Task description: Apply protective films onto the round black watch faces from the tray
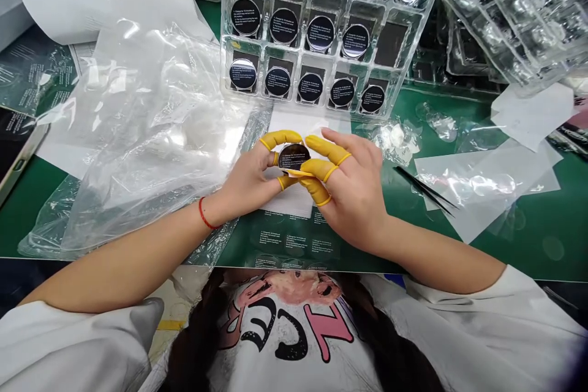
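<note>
You have the watch [293, 152] raised between your two hands, near the middle of the view, above the white paper [280, 119] on the green mat [519, 220]. Its dark face looks up and back toward you, leaning somewhat, and its white print reads upright from your side, the lines running roughly left to right. Being round, the face has no clear long axis; seen at this slant it looks wider across than from far to near. Its lower right part is covered by your fingers.

Your left hand [248, 174] is curled in a pinch around the watch's left side, a finger over the upper rim and the thumb low down by the near edge. Your right hand [353, 190] closes in from the other side: the index fingertip at the upper right rim, the middle finger bent over the lower right, the thumb beneath it. Both hands grip the watch, with yellow cots [333, 150] on the working fingers. The exact contact under your right fingertips is hidden.

Beyond your hands stands the clear tray [413, 43] with more watches in rows. The tweezers [425, 190] lie slantwise to your right, partly over a clear sheet [482, 180]; plastic bags [151, 128] spread to your left.
</note>
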{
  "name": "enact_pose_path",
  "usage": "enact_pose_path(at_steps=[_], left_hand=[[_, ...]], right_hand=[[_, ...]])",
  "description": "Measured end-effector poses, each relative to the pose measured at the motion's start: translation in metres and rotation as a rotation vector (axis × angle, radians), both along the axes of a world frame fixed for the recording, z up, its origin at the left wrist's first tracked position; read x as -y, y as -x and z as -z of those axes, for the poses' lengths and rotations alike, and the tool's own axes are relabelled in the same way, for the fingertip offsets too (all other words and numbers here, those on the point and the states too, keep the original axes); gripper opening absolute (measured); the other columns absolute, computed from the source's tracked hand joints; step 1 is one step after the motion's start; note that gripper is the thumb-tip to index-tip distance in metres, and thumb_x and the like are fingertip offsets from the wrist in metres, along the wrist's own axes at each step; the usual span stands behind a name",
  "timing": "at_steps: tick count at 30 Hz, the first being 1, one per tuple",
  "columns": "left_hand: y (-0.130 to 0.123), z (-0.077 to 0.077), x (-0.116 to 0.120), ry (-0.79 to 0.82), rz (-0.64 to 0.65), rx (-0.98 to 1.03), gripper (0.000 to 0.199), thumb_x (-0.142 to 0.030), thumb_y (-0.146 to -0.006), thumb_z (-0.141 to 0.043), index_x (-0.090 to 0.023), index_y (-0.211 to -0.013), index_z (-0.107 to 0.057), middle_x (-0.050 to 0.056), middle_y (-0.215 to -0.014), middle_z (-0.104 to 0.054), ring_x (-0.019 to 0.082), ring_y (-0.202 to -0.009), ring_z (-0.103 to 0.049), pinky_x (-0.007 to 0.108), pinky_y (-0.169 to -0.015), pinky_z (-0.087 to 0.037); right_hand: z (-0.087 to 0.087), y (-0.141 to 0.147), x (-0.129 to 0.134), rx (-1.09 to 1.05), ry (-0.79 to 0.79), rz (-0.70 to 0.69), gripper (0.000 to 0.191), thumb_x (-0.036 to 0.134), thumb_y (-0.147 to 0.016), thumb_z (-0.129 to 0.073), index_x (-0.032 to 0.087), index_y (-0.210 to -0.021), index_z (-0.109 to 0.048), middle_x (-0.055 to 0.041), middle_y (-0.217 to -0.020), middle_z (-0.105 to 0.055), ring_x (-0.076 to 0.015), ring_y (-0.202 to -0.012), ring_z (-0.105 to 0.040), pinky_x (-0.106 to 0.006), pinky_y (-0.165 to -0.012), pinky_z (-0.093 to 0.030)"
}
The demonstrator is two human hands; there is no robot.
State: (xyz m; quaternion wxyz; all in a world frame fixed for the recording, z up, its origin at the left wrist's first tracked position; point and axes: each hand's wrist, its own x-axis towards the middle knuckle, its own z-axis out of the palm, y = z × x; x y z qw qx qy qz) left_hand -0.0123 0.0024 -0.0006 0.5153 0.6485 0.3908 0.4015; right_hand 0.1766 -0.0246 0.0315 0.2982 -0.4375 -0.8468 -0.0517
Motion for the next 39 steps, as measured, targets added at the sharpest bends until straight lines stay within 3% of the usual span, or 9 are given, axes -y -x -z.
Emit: enact_pose_path(at_steps=[5, 9, 15, 17, 23, 28, 32, 35, 39], left_hand=[[0.0, -0.003, 0.002, 0.058, -0.015, 0.027, 0.057, -0.019, -0.074, -0.079, -0.022, -0.125, -0.052, 0.003, -0.116, -0.069, 0.012, -0.09, -0.072, 0.021, -0.081, -0.058], [0.0, -0.004, 0.001, 0.116, -0.006, 0.034, 0.057, -0.025, -0.075, -0.079, -0.024, -0.126, -0.053, 0.0, -0.101, -0.071, 0.012, -0.08, -0.071, 0.021, -0.071, -0.058], [-0.003, -0.004, -0.001, 0.089, -0.007, 0.034, 0.053, -0.03, -0.073, -0.081, -0.023, -0.119, -0.055, 0.003, -0.12, -0.067, 0.011, -0.08, -0.069, 0.026, -0.077, -0.059], [-0.003, -0.003, -0.002, 0.078, -0.008, 0.042, 0.052, -0.029, -0.073, -0.081, -0.024, -0.118, -0.056, 0.003, -0.117, -0.068, 0.01, -0.079, -0.068, 0.024, -0.075, -0.059], [-0.005, 0.003, -0.002, 0.104, -0.014, 0.114, 0.056, -0.031, -0.071, -0.084, -0.021, -0.118, -0.055, 0.004, -0.114, -0.07, 0.015, -0.092, -0.072, 0.025, -0.082, -0.06], [-0.008, 0.001, -0.003, 0.246, 0.042, 0.127, 0.063, -0.035, -0.074, -0.083, -0.021, -0.126, -0.05, 0.005, -0.103, -0.073, 0.017, -0.085, -0.074, 0.029, -0.077, -0.061], [-0.009, -0.004, -0.006, 0.312, 0.057, 0.124, 0.061, -0.034, -0.071, -0.085, -0.02, -0.12, -0.052, 0.004, -0.093, -0.073, 0.018, -0.083, -0.074, 0.031, -0.076, -0.061], [-0.009, -0.008, -0.009, 0.375, 0.073, 0.093, 0.06, -0.029, -0.068, -0.085, -0.019, -0.117, -0.051, 0.002, -0.087, -0.072, 0.016, -0.077, -0.073, 0.027, -0.067, -0.059], [-0.01, -0.01, -0.01, 0.402, 0.075, 0.084, 0.055, -0.019, -0.066, -0.084, -0.016, -0.112, -0.053, -0.001, -0.087, -0.07, 0.01, -0.073, -0.069, 0.02, -0.066, -0.055]], right_hand=[[0.0, 0.004, 0.003, -0.035, -0.107, 0.003, 0.009, 0.019, -0.091, -0.061, 0.026, -0.087, -0.065, -0.003, -0.106, -0.072, -0.0233, -0.121, -0.059, -0.047, -0.106, -0.039], [0.006, 0.006, -0.002, -0.072, -0.156, -0.022, 0.01, 0.018, -0.091, -0.06, 0.028, -0.089, -0.064, -0.0002, -0.102, -0.069, -0.0204, -0.114, -0.061, -0.046, -0.108, -0.038], [0.016, 0.003, -0.02, -0.071, -0.051, -0.037, 0.011, 0.023, -0.095, -0.052, 0.026, -0.096, -0.063, -0.0022, -0.098, -0.067, -0.0198, -0.099, -0.061, -0.051, -0.108, -0.038], [0.017, 0.002, -0.024, -0.049, 0.013, -0.027, 0.014, 0.023, -0.096, -0.048, 0.025, -0.097, -0.062, -0.0033, -0.097, -0.067, -0.0201, -0.094, -0.06, -0.052, -0.107, -0.037], [0.019, 0.002, -0.034, -0.027, -0.123, -0.033, 0.014, 0.02, -0.097, -0.043, 0.023, -0.098, -0.056, -0.0041, -0.086, -0.066, -0.019, -0.083, -0.059, -0.044, -0.1, -0.046], [0.021, -0.001, -0.047, -0.088, 0.132, -0.005, 0.022, 0.028, -0.1, -0.036, 0.023, -0.101, -0.057, -0.0067, -0.089, -0.066, -0.0219, -0.087, -0.061, -0.045, -0.091, -0.049], [0.006, -0.011, -0.047, -0.258, 0.345, 0.004, 0.028, 0.043, -0.102, -0.037, 0.026, -0.109, -0.057, -0.0065, -0.104, -0.067, -0.0206, -0.093, -0.063, -0.04, -0.084, -0.053], [-0.001, -0.015, -0.041, -0.305, 0.348, 0.003, 0.032, 0.044, -0.103, -0.035, 0.026, -0.115, -0.059, -0.007, -0.108, -0.067, -0.021, -0.097, -0.062, -0.042, -0.089, -0.052], [0.011, -0.011, -0.038, -0.124, 0.183, -0.118, 0.029, 0.035, -0.102, -0.037, 0.024, -0.11, -0.063, -0.0067, -0.101, -0.067, -0.0222, -0.095, -0.058, -0.044, -0.087, -0.048]])
